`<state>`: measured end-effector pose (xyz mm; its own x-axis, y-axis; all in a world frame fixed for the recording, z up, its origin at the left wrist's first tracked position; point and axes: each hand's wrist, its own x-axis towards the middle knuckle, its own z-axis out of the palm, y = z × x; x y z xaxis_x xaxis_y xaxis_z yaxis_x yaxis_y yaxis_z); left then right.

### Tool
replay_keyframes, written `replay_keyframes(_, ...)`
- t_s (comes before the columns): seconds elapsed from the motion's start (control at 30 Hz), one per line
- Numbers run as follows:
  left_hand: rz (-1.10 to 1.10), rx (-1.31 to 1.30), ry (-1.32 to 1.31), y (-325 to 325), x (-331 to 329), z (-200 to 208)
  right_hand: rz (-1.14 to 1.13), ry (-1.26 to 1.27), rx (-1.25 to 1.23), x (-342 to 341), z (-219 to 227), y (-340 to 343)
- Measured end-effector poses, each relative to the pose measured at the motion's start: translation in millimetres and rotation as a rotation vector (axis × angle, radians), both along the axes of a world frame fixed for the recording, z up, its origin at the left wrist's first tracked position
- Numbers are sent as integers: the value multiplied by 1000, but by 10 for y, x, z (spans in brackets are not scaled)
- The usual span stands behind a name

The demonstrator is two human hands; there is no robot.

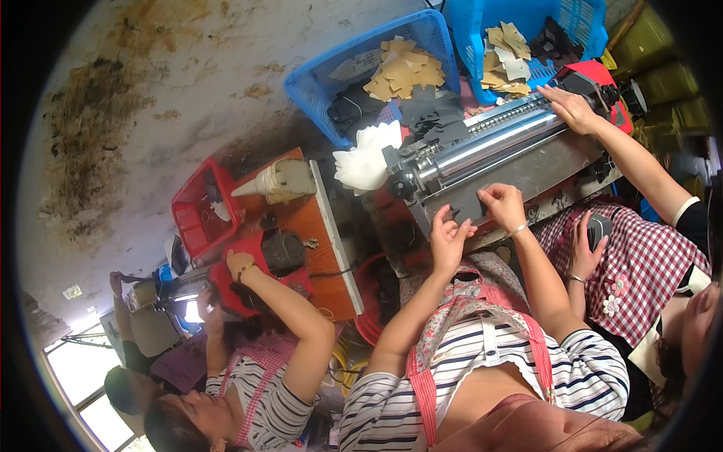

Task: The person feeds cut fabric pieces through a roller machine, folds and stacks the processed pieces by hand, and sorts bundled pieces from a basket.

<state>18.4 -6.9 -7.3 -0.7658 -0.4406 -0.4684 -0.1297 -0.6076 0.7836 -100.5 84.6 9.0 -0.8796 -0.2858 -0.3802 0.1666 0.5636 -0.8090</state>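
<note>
Stained pale wall (128,113) behind everything, blotched brown in large patches, with bright window panes (79,373) at the lower left. Near the top, left blue basket (305,87) and right blue basket (468,38), both with cut tan and dark pieces inside. Just below, running aslant, a bench machine with a shiny metal roller (497,147) and a grey metal plate (535,166) along the near side. By the left end of the roller, a heap of white pieces (369,158).

Works at the left end of the plate, with both hands at a small dark grey piece (468,203). Pinches the right side of it between thumb and forefinger of the right hand (503,205), with a pale bracelet on that wrist. Holds the left hand (449,239) at the lower left of the piece, fingers parted and half curled; cannot tell about any grip or contact there.

To the right, one co-worker's hand (570,111) laid along the far end of the machine, and that person's other hand (584,252) curled around a dark block (599,228). To the left, an orange tabletop (320,252), a pale cone (267,181) and a red basket (188,207).
</note>
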Motion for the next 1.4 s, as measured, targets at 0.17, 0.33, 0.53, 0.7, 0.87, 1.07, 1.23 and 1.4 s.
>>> replay_keyframes(0.17,-11,-46,-25,-23,14,-46,-53,33,62,-172,-144,-92)
replay_keyframes(0.33,-83,-42,-69,35,78,33,-215,-46,-13,-130,-129,12)
replay_keyframes(0.53,1,2,50,65,140,68,-68,-138,-188,126,148,122)
replay_keyframes(0.7,105,-737,22,52,639,-342,210,-149,119,-61,-104,109)
replay_keyframes(0.87,182,-1073,-517,-728,936,-904,-207,-89,-23,-254,-13,-138)
replay_keyframes(1.07,-118,-598,-714,-1117,1158,-1807,360,310,-147,683,129,-79)
replay_keyframes(1.23,-128,-469,-436,-753,941,-1403,817,162,91,1088,-691,151)
replay_keyframes(1.4,-192,-273,-349,-333,1249,-967,448,-154,-25,1177,-1001,64)
